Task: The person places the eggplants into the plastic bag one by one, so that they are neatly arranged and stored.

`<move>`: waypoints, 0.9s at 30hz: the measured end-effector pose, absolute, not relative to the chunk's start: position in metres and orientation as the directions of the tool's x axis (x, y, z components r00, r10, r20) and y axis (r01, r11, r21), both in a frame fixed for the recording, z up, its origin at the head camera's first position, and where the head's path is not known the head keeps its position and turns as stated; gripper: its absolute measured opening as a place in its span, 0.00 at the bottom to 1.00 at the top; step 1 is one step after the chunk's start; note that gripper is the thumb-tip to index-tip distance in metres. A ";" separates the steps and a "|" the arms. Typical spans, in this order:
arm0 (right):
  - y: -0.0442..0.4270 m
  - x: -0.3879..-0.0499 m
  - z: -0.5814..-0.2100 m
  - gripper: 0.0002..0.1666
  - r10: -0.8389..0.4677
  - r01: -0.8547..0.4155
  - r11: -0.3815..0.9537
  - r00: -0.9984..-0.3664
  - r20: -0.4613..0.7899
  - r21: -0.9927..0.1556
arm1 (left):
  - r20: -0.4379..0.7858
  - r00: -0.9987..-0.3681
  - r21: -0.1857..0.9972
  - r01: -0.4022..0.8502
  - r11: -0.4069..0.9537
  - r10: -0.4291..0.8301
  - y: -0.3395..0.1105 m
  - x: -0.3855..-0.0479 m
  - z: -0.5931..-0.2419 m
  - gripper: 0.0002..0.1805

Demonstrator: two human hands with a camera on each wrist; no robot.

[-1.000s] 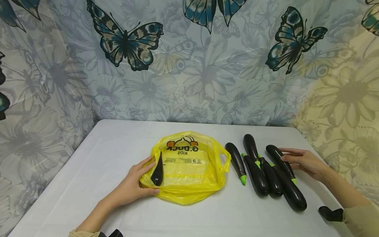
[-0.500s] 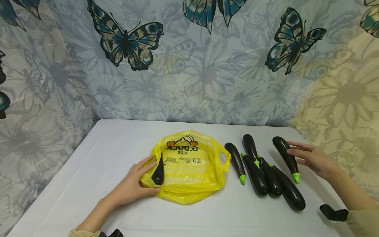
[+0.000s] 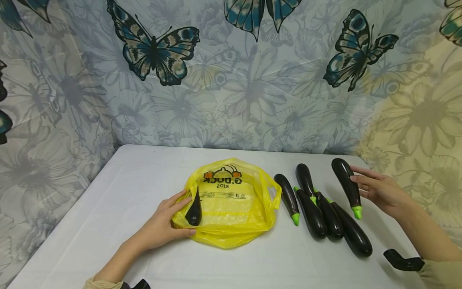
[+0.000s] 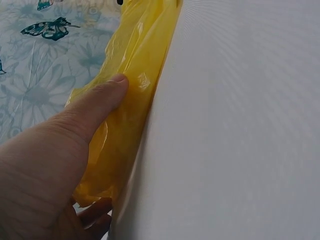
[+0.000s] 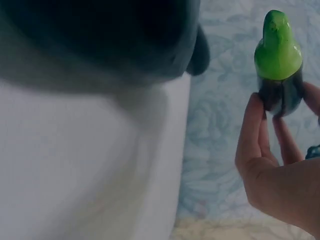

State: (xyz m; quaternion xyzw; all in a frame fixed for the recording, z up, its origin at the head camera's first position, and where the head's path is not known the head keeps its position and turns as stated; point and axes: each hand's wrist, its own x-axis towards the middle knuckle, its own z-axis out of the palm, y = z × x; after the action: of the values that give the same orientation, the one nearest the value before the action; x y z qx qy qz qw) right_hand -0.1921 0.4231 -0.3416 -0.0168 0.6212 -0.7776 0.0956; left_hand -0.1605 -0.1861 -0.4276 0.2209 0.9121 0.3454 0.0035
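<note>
Up comes your right hand (image 3: pixel 386 195), pinching an eggplant (image 3: pixel 345 178); your left hand (image 3: pixel 164 224), thumb spread, grips the bag (image 3: pixel 234 214); five more eggplants (image 3: pixel 312 218) between.

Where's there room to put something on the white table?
One bare patch of the white table lies between its left edge and the yellow bag and left hand. Another is in front of the bag, between the left forearm and the loose eggplants. It's crowded right of the bag: five lie close together, and the right hand holds another eggplant.
</note>
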 end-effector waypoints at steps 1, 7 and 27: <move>0.419 -0.191 -0.340 0.23 -0.169 0.137 -0.216 -0.980 -0.102 -0.967 | 0.147 -0.902 0.628 0.402 0.666 0.406 -0.186 -0.160 -0.427 0.53; 0.387 -0.186 -0.331 0.22 -0.189 0.142 -0.226 -0.977 -0.100 -0.964 | 0.165 -0.896 0.602 0.423 0.677 0.413 -0.186 -0.159 -0.427 0.51; 0.254 -0.181 -0.308 0.29 -0.198 0.190 -0.104 -0.966 -0.167 -0.976 | 0.175 -0.891 0.613 0.432 0.662 0.419 -0.186 -0.159 -0.429 0.50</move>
State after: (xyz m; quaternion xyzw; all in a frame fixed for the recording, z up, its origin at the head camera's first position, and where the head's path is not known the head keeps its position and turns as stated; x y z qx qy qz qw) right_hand -0.1811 0.2539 -0.3079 -0.0030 0.6564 -0.7430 0.1308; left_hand -0.1593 -0.1856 -0.4288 0.2334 0.9115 0.3385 -0.0093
